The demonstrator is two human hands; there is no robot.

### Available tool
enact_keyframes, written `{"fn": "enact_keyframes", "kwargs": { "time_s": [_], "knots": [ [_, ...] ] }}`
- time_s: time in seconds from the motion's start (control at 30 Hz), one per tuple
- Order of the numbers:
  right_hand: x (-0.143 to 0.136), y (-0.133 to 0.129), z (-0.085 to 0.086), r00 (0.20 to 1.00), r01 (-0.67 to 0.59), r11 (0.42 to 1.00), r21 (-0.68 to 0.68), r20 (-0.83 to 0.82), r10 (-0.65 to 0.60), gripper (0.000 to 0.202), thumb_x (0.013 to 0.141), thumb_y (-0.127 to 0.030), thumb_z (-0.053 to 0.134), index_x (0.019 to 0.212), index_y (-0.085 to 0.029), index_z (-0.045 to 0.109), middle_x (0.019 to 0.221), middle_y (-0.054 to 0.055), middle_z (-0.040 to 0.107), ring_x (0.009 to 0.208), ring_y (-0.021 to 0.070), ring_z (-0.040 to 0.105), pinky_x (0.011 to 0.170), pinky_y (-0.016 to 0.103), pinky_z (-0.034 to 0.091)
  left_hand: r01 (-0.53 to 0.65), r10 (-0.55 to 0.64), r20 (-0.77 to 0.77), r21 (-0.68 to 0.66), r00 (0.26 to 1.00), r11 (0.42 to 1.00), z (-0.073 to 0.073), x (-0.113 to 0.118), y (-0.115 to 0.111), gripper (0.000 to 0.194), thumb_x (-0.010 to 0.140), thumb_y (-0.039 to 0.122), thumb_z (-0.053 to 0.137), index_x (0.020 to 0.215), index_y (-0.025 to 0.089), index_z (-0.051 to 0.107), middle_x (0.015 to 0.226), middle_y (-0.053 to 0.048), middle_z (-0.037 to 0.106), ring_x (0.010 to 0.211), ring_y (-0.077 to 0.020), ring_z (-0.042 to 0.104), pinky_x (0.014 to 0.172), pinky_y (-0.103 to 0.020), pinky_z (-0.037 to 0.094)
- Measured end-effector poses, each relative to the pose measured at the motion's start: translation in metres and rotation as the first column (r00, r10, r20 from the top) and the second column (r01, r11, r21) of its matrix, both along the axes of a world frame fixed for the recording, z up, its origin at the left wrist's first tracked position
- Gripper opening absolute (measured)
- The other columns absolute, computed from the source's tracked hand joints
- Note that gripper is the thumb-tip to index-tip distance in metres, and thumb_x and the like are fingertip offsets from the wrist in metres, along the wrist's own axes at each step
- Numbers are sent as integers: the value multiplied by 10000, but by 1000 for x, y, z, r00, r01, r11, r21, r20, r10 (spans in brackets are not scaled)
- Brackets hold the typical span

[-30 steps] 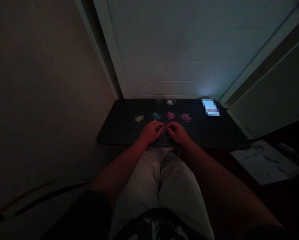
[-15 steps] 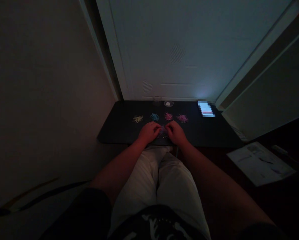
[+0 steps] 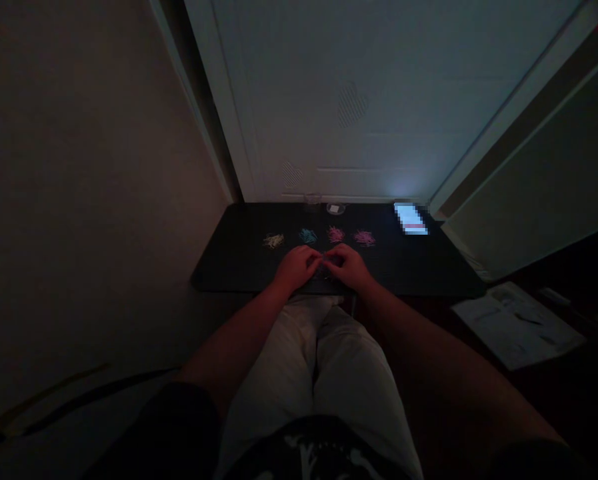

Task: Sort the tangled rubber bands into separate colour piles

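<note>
Both hands meet at the front middle of a dark table (image 3: 239, 260). My left hand (image 3: 299, 265) is closed, thumb and fingers pinched together. My right hand (image 3: 346, 264) is pinched too, its fingertips close to those of the left. Anything between the fingertips is too small and dark to make out. A dim purplish pile of thin sticks (image 3: 323, 272) lies beneath and between the hands, partly hidden. Behind them sit a yellowish pile (image 3: 273, 241), a blue pile (image 3: 308, 236), a pink pile (image 3: 335, 234) and a magenta pile (image 3: 365, 238).
At the table's back edge stand a clear container (image 3: 312, 200) and a round clear lid (image 3: 335, 209) with a white square. A lit phone (image 3: 411, 219) lies at the back right. A white door rises behind. Papers (image 3: 519, 327) lie lower right.
My right hand has moved slightly left, bringing its fingertips close to the left hand's and covering more of the purplish pile. The view has shifted slightly.
</note>
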State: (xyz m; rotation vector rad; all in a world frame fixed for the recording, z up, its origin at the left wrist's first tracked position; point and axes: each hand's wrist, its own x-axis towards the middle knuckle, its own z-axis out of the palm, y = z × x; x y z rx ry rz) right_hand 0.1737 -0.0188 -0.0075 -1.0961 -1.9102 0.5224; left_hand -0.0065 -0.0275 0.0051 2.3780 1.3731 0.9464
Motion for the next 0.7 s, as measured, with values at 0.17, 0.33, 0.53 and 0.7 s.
{"fn": "enact_keyframes", "kwargs": {
  "time_s": [0.17, 0.33, 0.53, 0.7],
  "knots": [
    [-3, 3, -1, 1000, -7, 1000, 15, 31, 6, 111, 742, -262, 642, 815, -183, 668, 772, 36, 595, 688, 151, 540, 630, 284, 439, -33, 33, -6, 2, 999, 999, -2, -1, 0, 194, 862, 302, 518, 911, 191, 669, 871, -39, 659, 850, -165, 586, 786, -289, 458],
    [-7, 2, -1, 998, 60, 998, 15, 27, -61, 127, 771, -292, 604, 775, -183, 668, 746, 34, 598, 649, 147, 524, 604, 285, 422, -37, 37, -3, 8, 999, 999, -1, -1, 0, 218, 867, 325, 514, 910, 185, 676, 860, -42, 664, 827, -163, 586, 780, -291, 457],
    [-8, 0, -2, 992, 118, 993, -2, -39, -118, 138, 752, -280, 610, 827, -179, 667, 766, 35, 612, 629, 141, 518, 595, 279, 432, -29, 29, 0, 38, 1000, 999, -4, -1, 2, 220, 870, 328, 509, 897, 191, 679, 860, -41, 663, 841, -164, 586, 784, -292, 452],
    [-7, -1, -2, 994, 110, 994, 1, -20, -110, 117, 750, -249, 595, 813, -182, 667, 759, 34, 614, 652, 147, 528, 615, 284, 438, -16, 17, -21, 35, 1000, 999, -5, -1, 4, 239, 878, 341, 493, 906, 192, 679, 877, -40, 664, 846, -166, 586, 781, -298, 449]
  ]
}}
